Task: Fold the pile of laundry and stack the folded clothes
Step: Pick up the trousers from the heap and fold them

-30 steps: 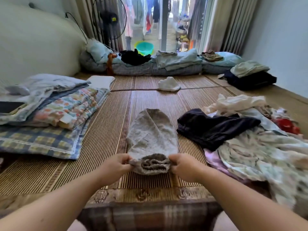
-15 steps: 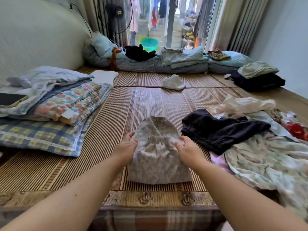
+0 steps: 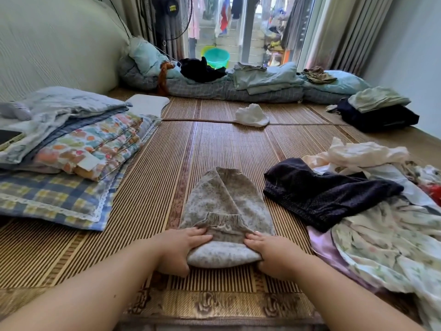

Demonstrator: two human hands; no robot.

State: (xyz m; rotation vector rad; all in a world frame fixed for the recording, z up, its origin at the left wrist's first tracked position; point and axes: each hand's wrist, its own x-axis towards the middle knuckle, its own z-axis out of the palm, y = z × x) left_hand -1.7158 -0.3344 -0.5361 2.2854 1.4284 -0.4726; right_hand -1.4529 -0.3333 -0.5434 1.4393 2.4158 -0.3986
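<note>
A woven bamboo mat point(image 3: 143, 235) spreads across the scene, with a pile of unfolded laundry point(image 3: 381, 247) heaped at the near right. A partly folded grey floral garment point(image 3: 226, 204) lies near centre on the mat. The left hand point(image 3: 181, 249) and right hand point(image 3: 269, 252) each hold its near folded edge, grip pinching the cloth.

Woven mat point(image 3: 148, 211) bears folded garment point(image 3: 226, 204), laundry pile point(image 3: 381, 235), perhaps pillows point(image 3: 59, 199).

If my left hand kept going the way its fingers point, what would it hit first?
The grey floral garment that the left hand grips, at its gathered waistband; beyond that, likely the right hand.
</note>
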